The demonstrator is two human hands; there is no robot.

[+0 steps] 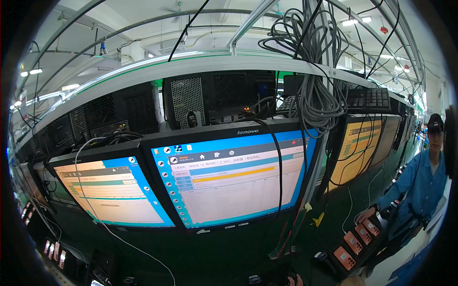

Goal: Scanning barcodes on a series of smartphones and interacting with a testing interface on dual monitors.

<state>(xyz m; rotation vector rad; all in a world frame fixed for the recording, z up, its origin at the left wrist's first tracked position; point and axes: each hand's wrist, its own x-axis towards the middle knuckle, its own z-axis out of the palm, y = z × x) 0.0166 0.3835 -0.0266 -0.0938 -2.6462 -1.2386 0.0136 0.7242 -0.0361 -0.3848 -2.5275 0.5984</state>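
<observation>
Only a sliver of the person's own hand (296,280) shows at the lower edge, beside a dark device (267,279); whether the fingers are clenched or released cannot be told. Above, a central monitor (229,178) shows a blue-framed window with an orange bar. Orange rectangular fixtures (355,243) line the green tabletop (229,252) at right, where a co-worker's hand (365,214) rests.

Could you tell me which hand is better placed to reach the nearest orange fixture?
Probably the right hand: it peeks in at the lower edge just below the nearest orange fixture, while the left hand shows farther left. Both are mostly cut off.
</observation>
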